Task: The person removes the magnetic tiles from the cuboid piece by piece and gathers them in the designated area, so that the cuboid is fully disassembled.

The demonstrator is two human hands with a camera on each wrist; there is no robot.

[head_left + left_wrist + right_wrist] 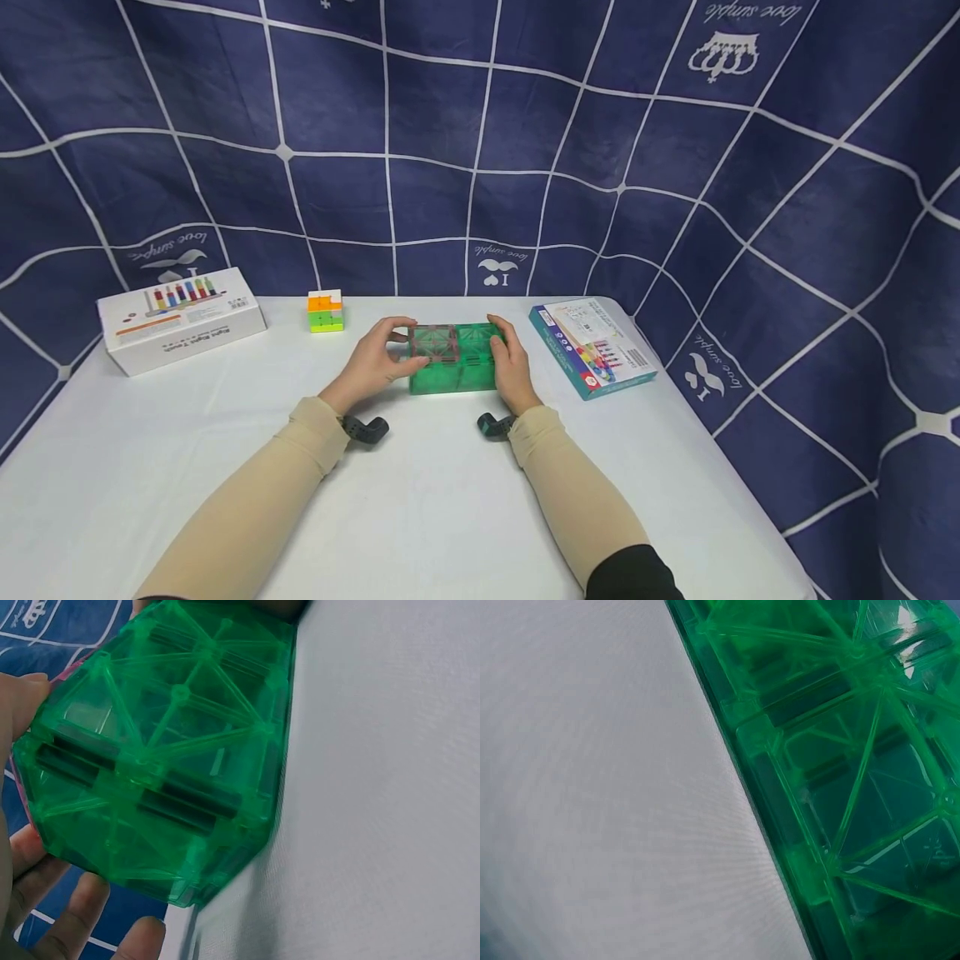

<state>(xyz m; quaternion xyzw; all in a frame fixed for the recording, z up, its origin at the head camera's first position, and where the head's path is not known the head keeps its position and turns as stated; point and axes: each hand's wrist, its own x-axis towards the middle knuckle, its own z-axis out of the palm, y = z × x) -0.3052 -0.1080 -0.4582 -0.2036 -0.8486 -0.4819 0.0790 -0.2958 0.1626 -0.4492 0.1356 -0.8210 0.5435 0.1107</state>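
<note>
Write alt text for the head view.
Left hand and right hand grip a mostly green translucent block at a white table. A colorful cube and white box sit left, a teal-edged box right, before a blue gridded curtain.

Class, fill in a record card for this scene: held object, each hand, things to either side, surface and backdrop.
Held object: translucent green block, with a pinkish panel at its top left
Left hand: grips the block's left end
Right hand: grips its right end
Left side: white box, multicoloured puzzle cube
Right side: teal-edged box
Surface: white-covered table
Backdrop: navy cloth with white grid lines
</note>
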